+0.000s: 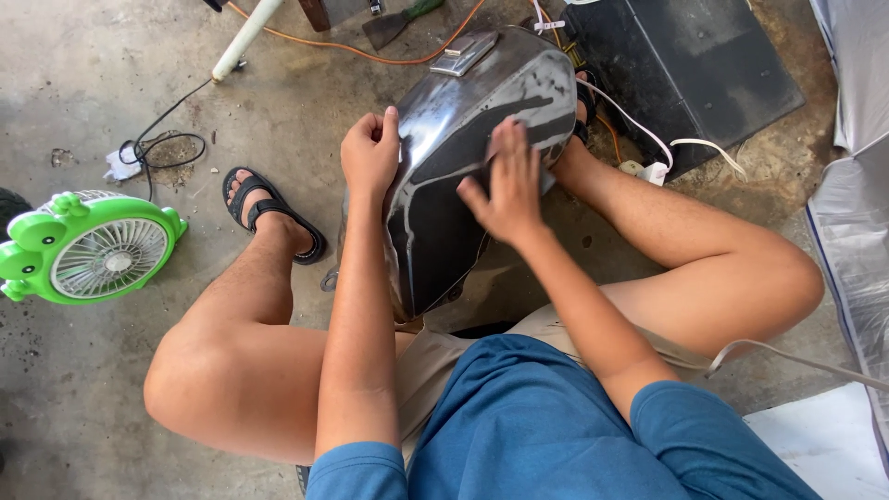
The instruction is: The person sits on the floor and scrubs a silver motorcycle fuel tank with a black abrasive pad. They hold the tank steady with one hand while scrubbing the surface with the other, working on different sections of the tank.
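A dark grey metal motorcycle fuel tank [444,213] stands on the concrete floor between my knees, its paint worn to bare metal in streaks. My left hand [370,153] grips the tank's left edge, fingers curled over it. My right hand [505,181] lies flat on the tank's upper surface, fingers spread and slightly blurred, pressing what looks like a small grey sheet against the metal; the sheet is mostly hidden under the palm. A silver filler cap plate [463,54] sits at the tank's far end.
A green frog-shaped fan [93,245] stands on the floor at left, its black cord [157,143] coiled behind it. An orange cable [370,51] and white pipe [243,39] lie at the back. A black panel [704,65] and white power strip [648,169] are far right.
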